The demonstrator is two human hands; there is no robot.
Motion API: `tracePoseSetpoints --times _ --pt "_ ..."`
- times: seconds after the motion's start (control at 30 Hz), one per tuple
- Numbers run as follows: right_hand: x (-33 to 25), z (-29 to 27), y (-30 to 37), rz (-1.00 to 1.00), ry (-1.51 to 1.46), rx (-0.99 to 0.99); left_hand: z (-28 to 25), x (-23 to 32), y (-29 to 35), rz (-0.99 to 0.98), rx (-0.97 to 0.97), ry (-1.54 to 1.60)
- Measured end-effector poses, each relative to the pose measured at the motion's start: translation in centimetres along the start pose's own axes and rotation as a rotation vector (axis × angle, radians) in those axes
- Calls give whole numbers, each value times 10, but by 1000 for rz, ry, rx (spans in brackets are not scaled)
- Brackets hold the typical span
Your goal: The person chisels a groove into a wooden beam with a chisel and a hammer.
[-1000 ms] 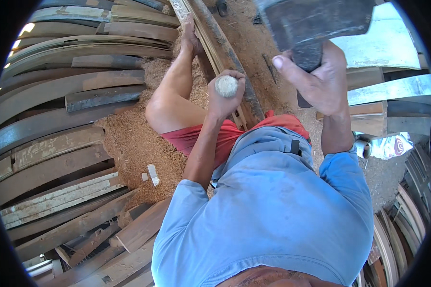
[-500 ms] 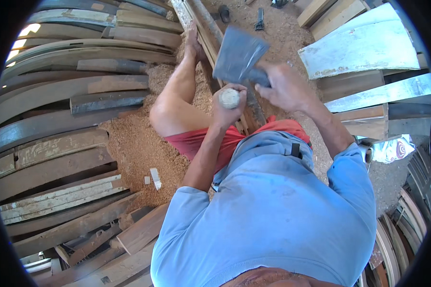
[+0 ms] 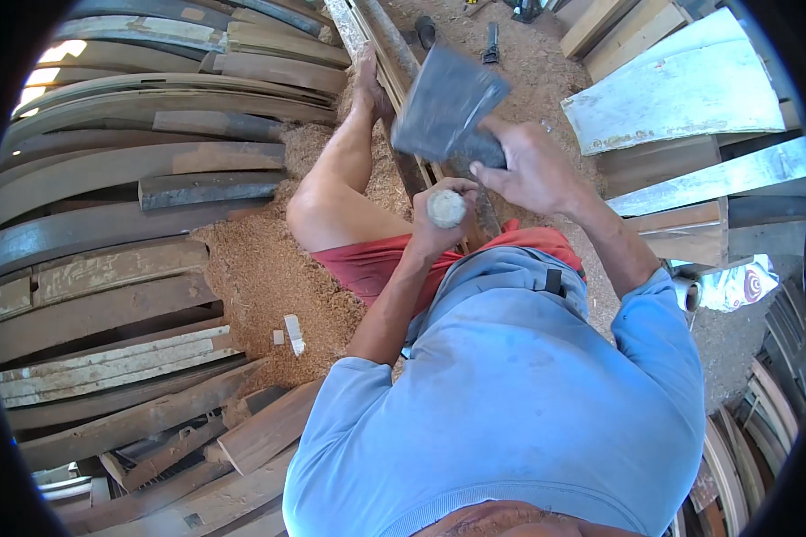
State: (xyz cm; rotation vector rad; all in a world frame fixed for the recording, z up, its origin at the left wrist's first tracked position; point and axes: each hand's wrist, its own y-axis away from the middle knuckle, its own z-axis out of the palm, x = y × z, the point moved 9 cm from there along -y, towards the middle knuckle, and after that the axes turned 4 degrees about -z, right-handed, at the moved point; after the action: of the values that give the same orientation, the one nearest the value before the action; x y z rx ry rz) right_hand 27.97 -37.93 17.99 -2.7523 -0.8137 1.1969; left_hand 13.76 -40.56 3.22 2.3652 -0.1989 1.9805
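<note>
My left hand (image 3: 432, 224) is closed around an upright chisel (image 3: 446, 208). Its pale, round handle end faces up, and its blade is hidden below my fist. My right hand (image 3: 537, 166) grips the handle of a wooden mallet (image 3: 448, 100). The mallet's broad grey head is blurred and hangs above and just beyond the chisel, apart from it in the picture. Beneath both hands runs a long narrow timber (image 3: 381, 49), reaching away from me between my legs. My bare left foot (image 3: 367, 76) rests against its far part.
Stacked boards (image 3: 107, 170) fill the left side. Wood shavings (image 3: 260, 277) cover the ground by my left leg. On the right lie a whitish panel (image 3: 681, 85), more planks (image 3: 672, 179) and a shiny packet (image 3: 734, 285). A dark tool (image 3: 491, 43) lies beyond the mallet.
My left hand with the chisel has shifted slightly right and nearer to me. The mallet stays raised at nearly the same place, its head a little further left.
</note>
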Motion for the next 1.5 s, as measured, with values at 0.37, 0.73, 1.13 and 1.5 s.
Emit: tracePoseSetpoints --times 0.37,0.73,1.13,1.5 --pt "-9 27 1 -189 192 -56 -23 -11 -3 99 106 -74" --pt "-52 -54 -13 -155 -276 446 -20 -19 1 -17 9 28" --pt "9 20 2 60 -278 -26 -42 -74 -45 -179 263 38" --pt "-23 -86 12 -91 -463 394 -27 -20 -23 -12 81 101"
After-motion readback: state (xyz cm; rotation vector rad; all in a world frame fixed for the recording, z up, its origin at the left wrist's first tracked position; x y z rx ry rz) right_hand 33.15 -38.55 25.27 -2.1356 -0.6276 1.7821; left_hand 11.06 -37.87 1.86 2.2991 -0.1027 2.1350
